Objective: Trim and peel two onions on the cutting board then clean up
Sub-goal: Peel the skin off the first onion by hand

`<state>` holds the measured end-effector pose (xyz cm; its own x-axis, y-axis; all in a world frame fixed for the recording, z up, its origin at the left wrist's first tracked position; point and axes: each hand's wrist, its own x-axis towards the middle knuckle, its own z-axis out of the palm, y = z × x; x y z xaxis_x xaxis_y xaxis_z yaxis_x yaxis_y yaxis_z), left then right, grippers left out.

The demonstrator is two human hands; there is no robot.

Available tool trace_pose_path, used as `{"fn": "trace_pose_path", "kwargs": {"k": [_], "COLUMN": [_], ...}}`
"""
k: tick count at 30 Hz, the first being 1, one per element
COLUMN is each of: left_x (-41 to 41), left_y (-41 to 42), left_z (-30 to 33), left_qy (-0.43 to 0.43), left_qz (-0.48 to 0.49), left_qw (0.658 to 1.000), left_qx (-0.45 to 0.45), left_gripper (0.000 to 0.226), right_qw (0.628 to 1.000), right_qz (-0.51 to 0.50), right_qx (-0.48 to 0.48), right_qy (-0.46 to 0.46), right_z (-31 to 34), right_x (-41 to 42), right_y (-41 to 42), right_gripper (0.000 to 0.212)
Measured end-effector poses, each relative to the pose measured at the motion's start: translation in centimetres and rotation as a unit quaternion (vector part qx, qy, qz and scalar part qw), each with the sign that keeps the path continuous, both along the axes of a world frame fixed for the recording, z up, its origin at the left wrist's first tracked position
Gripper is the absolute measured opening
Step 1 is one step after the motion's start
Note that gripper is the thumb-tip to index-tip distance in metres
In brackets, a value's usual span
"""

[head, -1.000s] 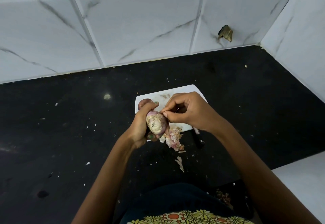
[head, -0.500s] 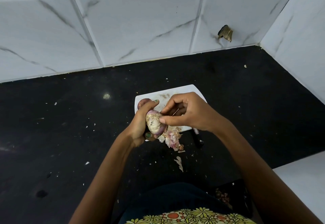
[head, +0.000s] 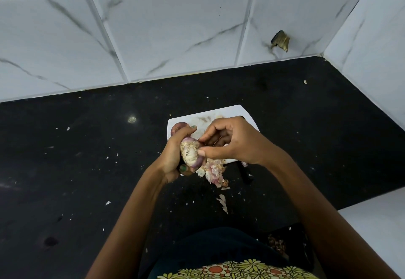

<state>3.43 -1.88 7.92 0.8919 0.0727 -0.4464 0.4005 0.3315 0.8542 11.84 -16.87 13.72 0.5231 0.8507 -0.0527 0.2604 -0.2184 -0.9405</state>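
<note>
half-peeled onion [head: 190, 152] in grip, 2nd onion [head: 178, 128] on board [head: 228, 111]

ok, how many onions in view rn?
2. One onion is gripped in the left hand, the right hand pinching at it. The second onion sits on the white cutting board, partly hidden behind the left hand.

both forearms reaching in from the near edge, left hand [head: 173, 158] curled round an onion [head: 190, 152] with painted nails showing, right hand [head: 232, 140] just right of it, thumb and forefinger pinching at its skin, other fingers loosely bent, wrists angled toward each other
</note>
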Motion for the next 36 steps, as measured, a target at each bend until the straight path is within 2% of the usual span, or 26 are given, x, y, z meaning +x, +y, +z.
{"fn": "trace_pose_path", "kwargs": {"k": [3,9,13,16,22,25,28,30,33,36], "left_x": [0.0,0.0,0.1,0.1,0.0,-0.2,0.0,0.1,0.2,0.3], "left_y": [0.0,-0.1,-0.1,-0.2,-0.3,-0.6,-0.6,-0.5,-0.4,-0.5], "left_z": [0.0,0.2,-0.2,-0.3,0.3,0.9,0.9,0.8,1.0,1.8], "left_qy": [0.016,0.025,0.029,0.022,0.026,0.038,0.05,0.049,0.053,0.041], "left_qz": [0.025,-0.017,0.032,0.052,0.012,0.013,0.05,0.053,0.026,-0.003], "left_qw": [0.999,0.999,0.998,0.997,0.998,0.997,0.995,0.996,0.998,0.999], "left_qx": [-0.029,-0.024,-0.041,-0.044,-0.052,-0.073,-0.074,-0.056,-0.035,-0.033], "left_gripper": [0.044,0.059,0.045,0.043,0.054,0.055,0.055,0.063,0.083,0.096], "right_qw": [1.0,0.999,1.0,1.0,0.999,0.999,0.999,0.998,0.996,0.992], "right_qz": [-0.002,-0.028,-0.006,-0.007,-0.024,-0.03,-0.013,-0.002,-0.008,-0.073], "right_qx": [-0.004,0.008,-0.001,0.0,0.017,0.015,-0.02,-0.04,-0.029,-0.007], "right_qy": [-0.017,-0.038,-0.017,-0.02,-0.024,-0.027,-0.026,-0.057,-0.084,-0.104], "right_z": [0.0,-0.2,0.1,0.1,-0.2,-0.4,-0.2,-0.4,-1.1,-1.6], "right_x": [-0.3,-0.1,-0.5,-0.6,-0.5,-0.3,-0.6,-1.0,-1.4,-1.3], "right_y": [0.1,0.4,0.2,0.2,0.4,0.2,0.0,0.2,0.5,0.5], "right_gripper": [0.026,0.005,0.022,0.026,0.012,0.011,0.036,0.052,0.055,0.051]}}
